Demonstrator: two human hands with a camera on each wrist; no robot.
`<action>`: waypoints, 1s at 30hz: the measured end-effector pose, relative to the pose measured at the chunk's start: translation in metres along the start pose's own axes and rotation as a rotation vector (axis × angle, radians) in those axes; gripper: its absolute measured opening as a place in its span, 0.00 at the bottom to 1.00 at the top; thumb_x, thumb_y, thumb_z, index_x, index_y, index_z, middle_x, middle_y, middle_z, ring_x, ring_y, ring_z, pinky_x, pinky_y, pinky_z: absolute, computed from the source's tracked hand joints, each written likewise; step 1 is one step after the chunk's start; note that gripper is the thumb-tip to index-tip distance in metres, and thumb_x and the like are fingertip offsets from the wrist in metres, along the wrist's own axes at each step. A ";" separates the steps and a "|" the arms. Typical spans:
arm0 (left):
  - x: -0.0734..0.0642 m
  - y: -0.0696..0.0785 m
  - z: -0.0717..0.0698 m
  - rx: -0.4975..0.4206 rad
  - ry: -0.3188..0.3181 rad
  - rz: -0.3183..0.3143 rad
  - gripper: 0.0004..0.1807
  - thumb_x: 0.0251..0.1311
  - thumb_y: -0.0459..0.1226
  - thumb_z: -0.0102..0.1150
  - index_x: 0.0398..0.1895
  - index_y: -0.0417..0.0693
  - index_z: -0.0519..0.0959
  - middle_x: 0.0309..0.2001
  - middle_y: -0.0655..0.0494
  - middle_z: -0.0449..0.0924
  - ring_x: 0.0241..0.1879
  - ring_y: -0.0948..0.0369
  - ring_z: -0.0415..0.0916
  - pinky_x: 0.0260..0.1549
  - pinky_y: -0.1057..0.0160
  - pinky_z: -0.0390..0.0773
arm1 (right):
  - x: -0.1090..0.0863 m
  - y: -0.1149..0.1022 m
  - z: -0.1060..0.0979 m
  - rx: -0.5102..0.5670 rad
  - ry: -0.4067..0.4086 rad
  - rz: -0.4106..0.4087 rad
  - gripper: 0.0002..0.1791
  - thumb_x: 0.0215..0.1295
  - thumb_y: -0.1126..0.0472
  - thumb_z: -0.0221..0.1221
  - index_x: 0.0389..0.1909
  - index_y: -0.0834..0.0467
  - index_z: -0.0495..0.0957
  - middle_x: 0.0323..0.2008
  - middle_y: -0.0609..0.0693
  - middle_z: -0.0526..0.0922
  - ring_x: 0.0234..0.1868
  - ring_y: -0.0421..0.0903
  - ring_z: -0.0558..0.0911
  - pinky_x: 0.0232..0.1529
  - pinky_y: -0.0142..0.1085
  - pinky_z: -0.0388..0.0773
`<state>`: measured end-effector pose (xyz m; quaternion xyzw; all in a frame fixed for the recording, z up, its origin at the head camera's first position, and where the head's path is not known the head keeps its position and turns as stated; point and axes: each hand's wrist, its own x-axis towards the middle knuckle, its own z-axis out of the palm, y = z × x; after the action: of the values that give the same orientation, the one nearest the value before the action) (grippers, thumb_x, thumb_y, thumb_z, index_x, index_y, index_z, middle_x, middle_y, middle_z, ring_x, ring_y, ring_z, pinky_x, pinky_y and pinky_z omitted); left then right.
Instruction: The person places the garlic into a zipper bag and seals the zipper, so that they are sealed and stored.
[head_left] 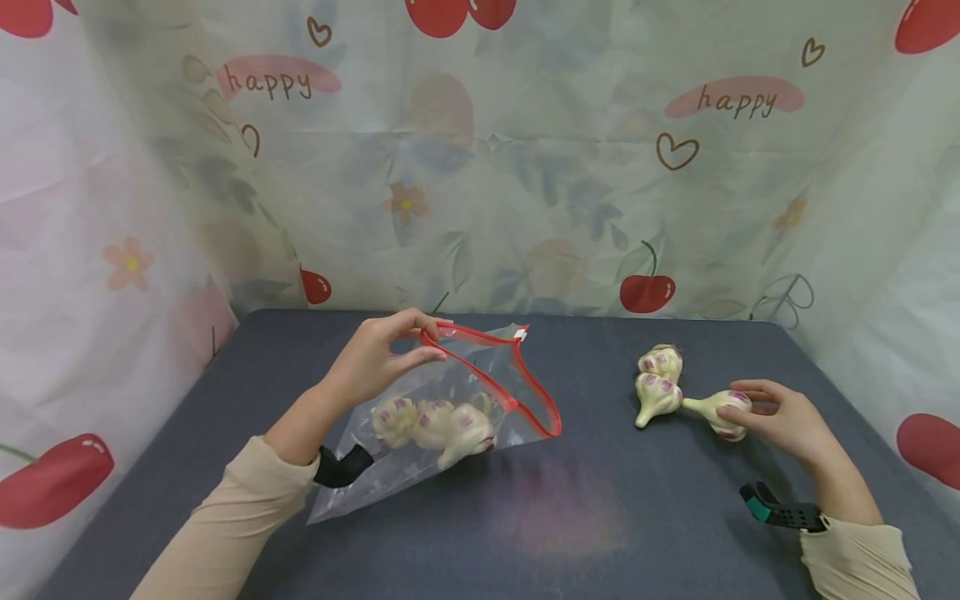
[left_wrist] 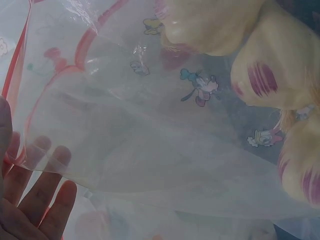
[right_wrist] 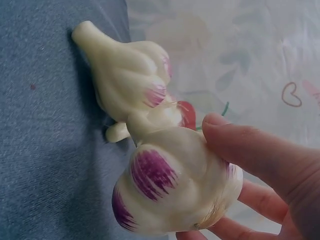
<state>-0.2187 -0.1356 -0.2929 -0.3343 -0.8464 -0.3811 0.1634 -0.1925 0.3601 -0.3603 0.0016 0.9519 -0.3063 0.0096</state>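
My left hand [head_left: 378, 354] pinches the red-edged mouth of a clear zip bag [head_left: 337, 492], which gapes toward the right. Inside the bag lie several garlic bulbs [head_left: 431, 425], cream with purple patches; the left wrist view shows them through the printed plastic [left_wrist: 150, 160]. At the right of the table, my right hand [head_left: 783, 421] grips one garlic bulb [right_wrist: 175, 185] between thumb and fingers, its stem pointing left. Just beyond that stem, two more garlic bulbs [head_left: 658, 393] lie against each other on the table.
A dark grey-blue table [head_left: 585, 475] stretches under everything. Behind it hangs a printed curtain [head_left: 525, 208] with cherries and hearts, and similar cloth closes off both sides. A thin cord loop [head_left: 787, 296] hangs by the back right corner.
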 end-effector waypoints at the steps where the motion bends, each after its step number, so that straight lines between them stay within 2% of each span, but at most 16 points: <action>1: 0.000 0.000 0.000 0.000 0.000 0.000 0.12 0.46 0.39 0.66 0.33 0.48 0.75 0.35 0.55 0.81 0.38 0.61 0.80 0.45 0.57 0.77 | 0.000 -0.001 0.000 0.004 0.002 -0.001 0.37 0.59 0.44 0.56 0.60 0.68 0.63 0.57 0.73 0.65 0.54 0.69 0.70 0.43 0.53 0.75; 6: 0.000 0.001 0.000 0.002 0.003 0.001 0.12 0.45 0.38 0.67 0.33 0.49 0.75 0.34 0.57 0.80 0.38 0.62 0.80 0.44 0.58 0.78 | 0.000 -0.007 -0.003 0.017 0.019 -0.005 0.37 0.59 0.44 0.57 0.60 0.67 0.63 0.57 0.72 0.65 0.54 0.68 0.70 0.42 0.52 0.75; 15: 0.000 -0.001 0.001 -0.020 -0.001 0.012 0.12 0.46 0.38 0.66 0.33 0.49 0.75 0.39 0.55 0.81 0.38 0.62 0.80 0.45 0.59 0.78 | -0.004 -0.022 -0.009 0.026 0.048 -0.022 0.36 0.59 0.44 0.56 0.60 0.65 0.63 0.57 0.69 0.66 0.54 0.66 0.70 0.41 0.52 0.75; 23: -0.001 0.000 0.001 -0.005 -0.001 0.002 0.12 0.46 0.39 0.66 0.34 0.49 0.75 0.34 0.57 0.80 0.38 0.61 0.80 0.45 0.57 0.78 | -0.006 -0.034 -0.011 0.065 0.069 -0.034 0.36 0.60 0.44 0.56 0.61 0.64 0.62 0.58 0.67 0.65 0.54 0.66 0.68 0.41 0.55 0.74; 30: 0.000 -0.001 0.001 -0.010 -0.001 0.005 0.12 0.46 0.39 0.66 0.34 0.49 0.76 0.34 0.56 0.80 0.38 0.61 0.80 0.45 0.57 0.78 | -0.008 -0.048 -0.011 0.071 0.089 -0.057 0.35 0.59 0.43 0.56 0.61 0.62 0.63 0.59 0.65 0.65 0.55 0.66 0.68 0.43 0.58 0.72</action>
<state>-0.2189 -0.1355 -0.2940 -0.3376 -0.8437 -0.3846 0.1622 -0.1851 0.3276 -0.3235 -0.0113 0.9396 -0.3397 -0.0415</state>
